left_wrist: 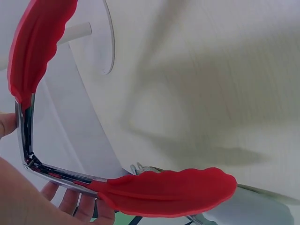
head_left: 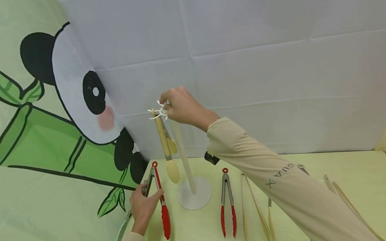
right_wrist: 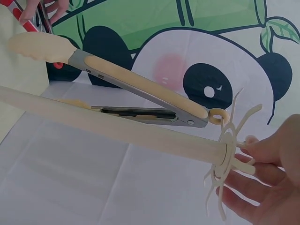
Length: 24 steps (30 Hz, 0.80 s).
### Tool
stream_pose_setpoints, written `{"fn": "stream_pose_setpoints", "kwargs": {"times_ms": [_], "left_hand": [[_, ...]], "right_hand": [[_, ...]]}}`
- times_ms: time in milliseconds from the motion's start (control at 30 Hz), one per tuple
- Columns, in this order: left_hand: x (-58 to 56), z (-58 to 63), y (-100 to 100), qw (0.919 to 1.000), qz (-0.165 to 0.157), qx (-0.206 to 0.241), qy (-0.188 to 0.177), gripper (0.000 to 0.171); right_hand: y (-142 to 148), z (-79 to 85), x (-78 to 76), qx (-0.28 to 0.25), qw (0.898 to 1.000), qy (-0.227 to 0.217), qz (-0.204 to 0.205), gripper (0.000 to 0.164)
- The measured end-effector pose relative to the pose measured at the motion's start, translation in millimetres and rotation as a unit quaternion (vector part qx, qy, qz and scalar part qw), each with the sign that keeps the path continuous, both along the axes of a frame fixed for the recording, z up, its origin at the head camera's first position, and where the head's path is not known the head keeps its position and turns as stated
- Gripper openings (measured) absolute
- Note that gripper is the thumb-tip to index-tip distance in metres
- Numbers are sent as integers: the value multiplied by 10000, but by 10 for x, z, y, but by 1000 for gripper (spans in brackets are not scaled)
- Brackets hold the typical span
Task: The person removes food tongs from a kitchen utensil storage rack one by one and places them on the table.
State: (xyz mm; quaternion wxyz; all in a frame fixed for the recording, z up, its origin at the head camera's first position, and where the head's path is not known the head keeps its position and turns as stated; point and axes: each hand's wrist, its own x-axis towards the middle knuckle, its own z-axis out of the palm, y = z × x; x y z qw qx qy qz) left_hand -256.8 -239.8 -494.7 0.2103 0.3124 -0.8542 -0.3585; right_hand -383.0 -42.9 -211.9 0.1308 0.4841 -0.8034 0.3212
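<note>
My left hand (head_left: 143,207) holds red-tipped metal tongs (head_left: 166,221) over the table's left side. In the left wrist view the tongs are spread wide, thumb on one arm and fingers along the other, with both scalloped red heads (left_wrist: 168,191) showing. My right hand (head_left: 186,107) grips the hooked top (right_wrist: 228,154) of a white utensil stand (head_left: 183,157), its thumb and fingers among the hooks. Beige-headed tongs (right_wrist: 145,82) hang by their ring from one hook, heads down. The stand's round base (head_left: 196,199) rests on the table, right of the red-tipped tongs.
More red-tipped tongs (head_left: 226,200) lie on the table right of the base, beside several wooden-coloured tongs (head_left: 256,208). Another long pale utensil (head_left: 345,198) lies far right, partly behind my right sleeve. A small black object (head_left: 211,157) sits near the white back wall (head_left: 262,72).
</note>
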Motion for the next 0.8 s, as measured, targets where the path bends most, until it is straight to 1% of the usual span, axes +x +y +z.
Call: {"fn": "stream_pose_setpoints", "kwargs": {"times_ms": [200, 400, 667, 800], "left_hand": [[20, -53, -40, 9997, 101, -159, -156, 65], [18, -95, -70, 9991, 83, -286, -304, 68], [29, -133, -100, 9984, 21, -270, -493, 69], [30, -159, -111, 9976, 15, -244, -648, 70]], "right_hand": [[-11, -17, 0, -83, 10000, -20, 24, 25], [-6, -13, 20, -89, 9999, -130, 11, 24], [-17, -9, 27, -30, 9998, -197, -38, 25], [-30, -6, 25, -17, 9998, -203, -66, 25]]}}
